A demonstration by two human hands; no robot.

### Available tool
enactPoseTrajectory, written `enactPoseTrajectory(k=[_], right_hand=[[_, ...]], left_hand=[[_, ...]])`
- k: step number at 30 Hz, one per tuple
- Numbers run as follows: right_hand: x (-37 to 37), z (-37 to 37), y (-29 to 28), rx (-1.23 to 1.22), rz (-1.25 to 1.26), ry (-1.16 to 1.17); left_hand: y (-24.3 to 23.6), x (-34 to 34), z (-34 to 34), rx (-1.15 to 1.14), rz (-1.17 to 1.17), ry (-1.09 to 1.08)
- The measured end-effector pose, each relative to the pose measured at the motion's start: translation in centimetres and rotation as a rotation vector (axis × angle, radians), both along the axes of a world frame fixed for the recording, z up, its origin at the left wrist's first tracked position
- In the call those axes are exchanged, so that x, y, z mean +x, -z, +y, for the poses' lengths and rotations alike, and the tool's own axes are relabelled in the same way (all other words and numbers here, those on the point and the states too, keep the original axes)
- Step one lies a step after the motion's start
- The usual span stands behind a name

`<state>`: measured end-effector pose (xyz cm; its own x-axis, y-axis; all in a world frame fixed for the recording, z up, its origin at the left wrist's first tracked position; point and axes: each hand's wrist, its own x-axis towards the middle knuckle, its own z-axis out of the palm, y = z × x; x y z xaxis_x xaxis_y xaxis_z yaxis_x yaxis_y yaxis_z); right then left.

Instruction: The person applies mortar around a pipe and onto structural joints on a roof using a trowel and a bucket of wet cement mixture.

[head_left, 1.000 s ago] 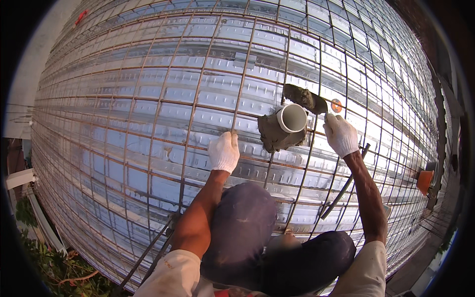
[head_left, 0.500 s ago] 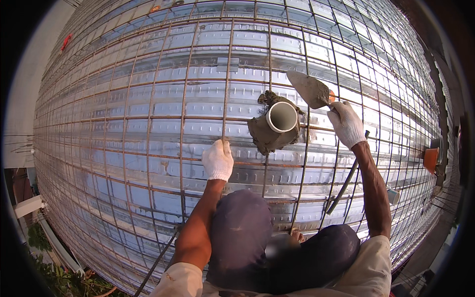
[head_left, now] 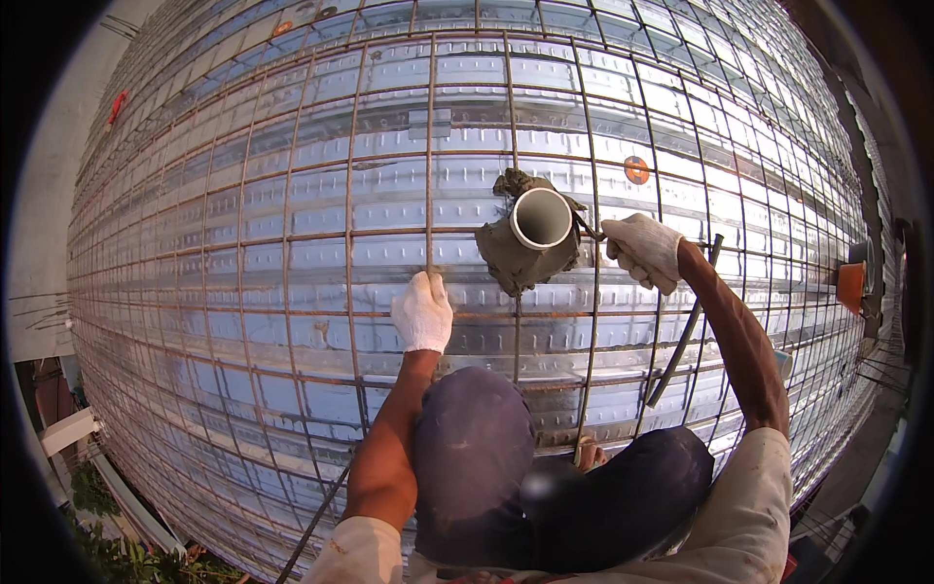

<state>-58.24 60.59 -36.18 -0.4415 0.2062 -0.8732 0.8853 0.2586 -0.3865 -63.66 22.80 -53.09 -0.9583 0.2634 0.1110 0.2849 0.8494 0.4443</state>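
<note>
A white plastic pipe [head_left: 542,219] stands up through the steel mesh, with wet grey mortar [head_left: 506,258] packed around its base. My right hand [head_left: 644,253], in a white knit glove, is closed on the handle of a trowel [head_left: 590,230]. The trowel's blade is seen nearly edge-on at the pipe's right side, against the mortar, and partly hidden. To the left and nearer to me, my gloved left hand [head_left: 421,311] is closed around a bar of the rebar mesh [head_left: 429,204].
Ribbed metal decking [head_left: 467,336] lies under the mesh. A dark rod [head_left: 686,326] rests at a slant right of my knees. An orange disc [head_left: 636,169] lies beyond the pipe. An orange container [head_left: 851,284] stands at the far right, and plants [head_left: 126,545] show at lower left.
My right hand has come down and left, bringing the trowel from beyond the pipe to the mortar at its right side. The left hand keeps its hold on the mesh.
</note>
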Motion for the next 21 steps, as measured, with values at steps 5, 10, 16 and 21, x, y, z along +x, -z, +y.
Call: enactPoseTrajectory(k=[5, 10, 16, 21], right_hand=[[2.2, 2.9, -4.5, 0.136, -0.075, -0.183], [-2.6, 3.0, -1.5, 0.077, 0.197, -0.238], [-4.8, 5.2, 1.4, 0.227, -0.007, -0.380], [-2.4, 2.9, -1.9, 0.271, -0.055, -0.391]], left_hand=[[-0.3, 0.2, 1.1, 0.061, -0.015, 0.012], [-1.1, -0.1, -2.4, -0.039, -0.021, -0.054], [-0.8, -0.2, 0.7, 0.032, -0.060, -0.001], [-0.8, 0.0, -0.6, 0.062, -0.031, -0.020]])
